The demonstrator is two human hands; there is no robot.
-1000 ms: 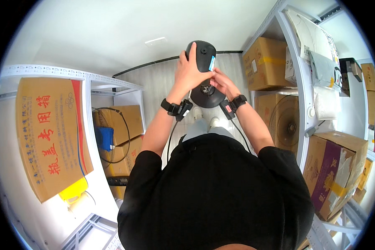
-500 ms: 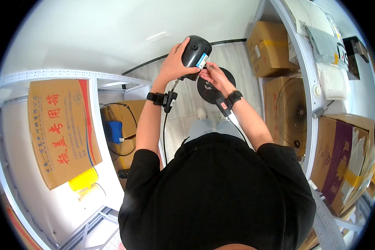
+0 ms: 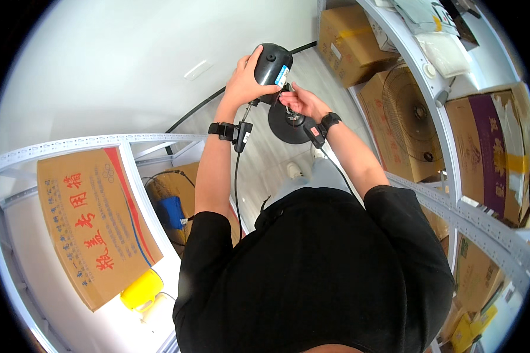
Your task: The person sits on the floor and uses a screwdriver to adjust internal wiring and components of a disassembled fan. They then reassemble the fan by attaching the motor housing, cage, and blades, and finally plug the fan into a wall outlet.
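Observation:
A rounded black fan motor housing (image 3: pixel 270 62) with a blue and white label is held up ahead of me, above a round black base (image 3: pixel 280 128) on the floor. My left hand (image 3: pixel 244 82) wraps round the housing's left side, thumb across its lower part. Just right of and below the housing is my right hand (image 3: pixel 305 101), palm turned up. Its fingers are stretched out and the thumb stands apart, beside the small dark end of the housing. Whether the fingertips touch that end is hard to see. A thin metal rod shows below the left hand.
Shelving with a large cardboard box (image 3: pixel 94 217) and a yellow item (image 3: pixel 141 290) stands at left. On the right, a round wire fan guard (image 3: pixel 407 112) leans by cardboard boxes (image 3: pixel 359 44). Black cables (image 3: pixel 237 194) run from the devices strapped to both wrists. A white wall rises ahead.
My right fingers have come apart from their pinch at the housing's end and the palm has opened. The left hand keeps its hold. The whole view has turned and shifted.

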